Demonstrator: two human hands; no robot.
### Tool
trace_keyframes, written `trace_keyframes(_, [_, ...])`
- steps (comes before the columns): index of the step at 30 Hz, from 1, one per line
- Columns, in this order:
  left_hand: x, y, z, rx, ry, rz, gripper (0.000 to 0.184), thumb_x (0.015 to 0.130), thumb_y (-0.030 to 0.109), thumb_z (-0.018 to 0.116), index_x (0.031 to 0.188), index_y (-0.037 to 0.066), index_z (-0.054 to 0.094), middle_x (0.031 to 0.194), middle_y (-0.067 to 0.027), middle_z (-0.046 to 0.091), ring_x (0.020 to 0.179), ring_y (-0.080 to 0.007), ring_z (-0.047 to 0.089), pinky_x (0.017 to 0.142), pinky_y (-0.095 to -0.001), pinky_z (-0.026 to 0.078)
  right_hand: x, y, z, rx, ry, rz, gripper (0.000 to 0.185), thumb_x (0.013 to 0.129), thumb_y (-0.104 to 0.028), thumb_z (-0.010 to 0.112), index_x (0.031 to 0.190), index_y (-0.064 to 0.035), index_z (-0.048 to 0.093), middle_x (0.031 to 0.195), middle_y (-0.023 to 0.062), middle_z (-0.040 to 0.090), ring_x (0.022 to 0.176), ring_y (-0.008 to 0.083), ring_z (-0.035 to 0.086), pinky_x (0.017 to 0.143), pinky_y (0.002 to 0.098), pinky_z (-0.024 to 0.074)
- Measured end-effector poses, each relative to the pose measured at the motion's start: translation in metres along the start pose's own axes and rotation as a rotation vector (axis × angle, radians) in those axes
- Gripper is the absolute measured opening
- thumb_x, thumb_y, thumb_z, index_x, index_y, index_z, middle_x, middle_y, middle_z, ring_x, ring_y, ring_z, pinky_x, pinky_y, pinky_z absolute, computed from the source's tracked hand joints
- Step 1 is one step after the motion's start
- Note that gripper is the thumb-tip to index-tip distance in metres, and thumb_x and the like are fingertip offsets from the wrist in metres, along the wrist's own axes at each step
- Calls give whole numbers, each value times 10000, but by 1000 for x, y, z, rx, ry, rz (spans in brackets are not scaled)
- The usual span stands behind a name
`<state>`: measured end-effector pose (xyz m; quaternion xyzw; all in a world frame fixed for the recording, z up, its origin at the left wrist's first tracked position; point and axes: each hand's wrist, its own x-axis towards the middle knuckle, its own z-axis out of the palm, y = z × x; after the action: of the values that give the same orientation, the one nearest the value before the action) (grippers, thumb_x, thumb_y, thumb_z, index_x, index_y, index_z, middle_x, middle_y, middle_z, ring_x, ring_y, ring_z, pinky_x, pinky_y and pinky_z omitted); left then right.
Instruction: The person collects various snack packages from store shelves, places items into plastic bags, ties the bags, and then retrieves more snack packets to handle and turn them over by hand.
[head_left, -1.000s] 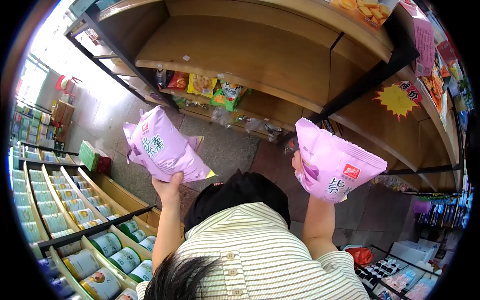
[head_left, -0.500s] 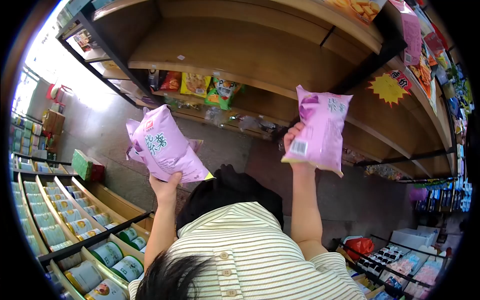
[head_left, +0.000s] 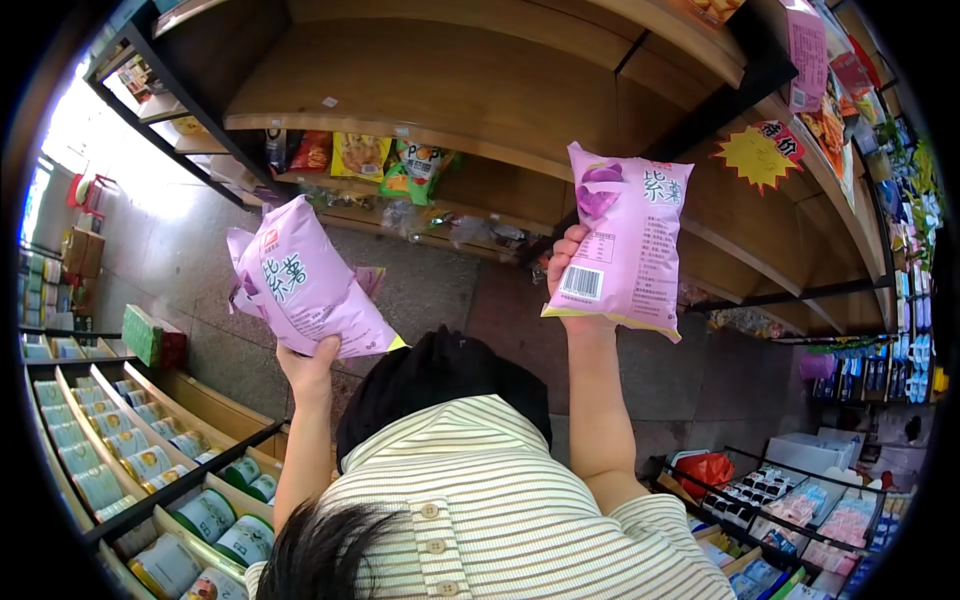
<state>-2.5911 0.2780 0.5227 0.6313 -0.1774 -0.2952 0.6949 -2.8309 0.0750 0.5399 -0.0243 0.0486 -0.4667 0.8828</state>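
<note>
At the left, my left hand (head_left: 312, 362) grips the lower end of a pink snack bag (head_left: 305, 285), thumb on its front. Behind that bag the edges of further pink packaging show; how many pieces cannot be told. On the right, my right hand (head_left: 568, 270) holds another pink bag (head_left: 630, 240) upright, its barcode and printed text facing me. The fingertips curl round its left edge, and the rest of the hand is mostly hidden behind it. The two bags are apart, in front of a wooden shelf (head_left: 420, 75).
Snack packets (head_left: 362, 155) stand on a lower shelf level ahead. A yellow star-shaped sign (head_left: 760, 157) hangs at the right shelf. Cans (head_left: 205, 513) fill compartments at the lower left. A red bag (head_left: 704, 470) lies at the lower right.
The right bag has risen and turned from a slant to upright, its barcode side now towards me. My left hand keeps its grip. The whole view has shifted slightly.
</note>
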Motion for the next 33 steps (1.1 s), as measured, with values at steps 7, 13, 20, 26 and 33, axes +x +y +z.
trace_keyframes(7, [-1,-1,1,-10,15,-4,521,608,99,727,1028,-37,450,849,-92,557,643,-144,554,473,-229,453,6,-2,-6,-23,8,38,442,791,-359,509,1045,1,471,976,144,487,864,256,502,768,335,460])
trace_keyframes(13, [-2,8,11,-22,-2,-31,498,606,67,712,1010,-37,440,817,-92,554,613,-150,554,456,-243,460,0,-4,-6,-146,61,-10,565,783,-439,487,1118,8,409,990,171,489,890,293,512,761,369,452])
trace_keyframes(20, [-6,-4,13,-18,24,-11,504,607,59,703,1019,-37,430,837,-99,551,622,-153,555,471,-240,462,1,-9,2,-252,203,-67,613,769,-508,450,1090,14,422,905,173,522,818,286,529,700,349,451])
trace_keyframes(26, [-15,-5,2,35,-31,-97,553,593,77,724,1046,-29,424,899,-93,544,743,-161,552,616,-259,472,-29,-12,-6,-66,-518,195,536,772,-494,443,1017,-18,457,813,145,516,719,248,507,606,320,412])
trace_keyframes(33, [-23,-14,0,34,-7,-47,613,581,95,737,1087,-20,410,986,-97,526,891,-183,524,803,-299,417,-44,-8,-6,-115,-457,204,445,782,-443,455,947,-31,478,708,118,490,610,227,475,538,308,356])
